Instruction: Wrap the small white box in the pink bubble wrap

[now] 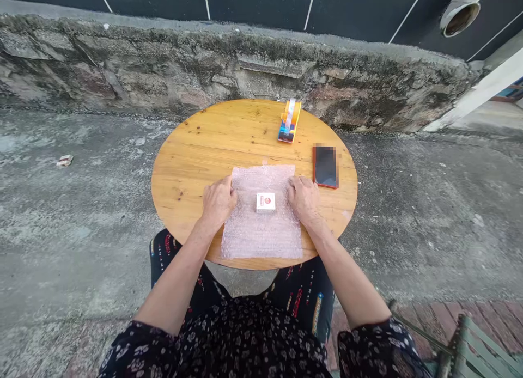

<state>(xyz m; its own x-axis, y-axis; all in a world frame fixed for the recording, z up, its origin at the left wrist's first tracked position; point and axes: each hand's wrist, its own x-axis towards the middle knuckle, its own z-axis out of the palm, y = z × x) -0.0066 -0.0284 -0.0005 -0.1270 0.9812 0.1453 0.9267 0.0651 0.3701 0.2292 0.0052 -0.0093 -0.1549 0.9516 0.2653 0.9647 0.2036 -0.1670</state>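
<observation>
A sheet of pinkish bubble wrap (261, 239) lies flat on the round wooden table (183, 176), close to its front edge. On the middle of the sheet rests a small white box (266, 202) with red print on top. My left hand (219, 199) is closed at the sheet's left edge, thumb turned inward. Across from it, my right hand (304, 198) has its fingers curled over the right edge. Both hands grip the sides of the wrap, with the box between them and untouched. The fingertips are mostly hidden under the hands.
A yellow and blue tape dispenser (290, 121) stands toward the back of the table. To the right lies a phone (326, 166) in a red case. Behind the table runs a low stone wall (163, 73). A green chair (461, 340) is at the lower right.
</observation>
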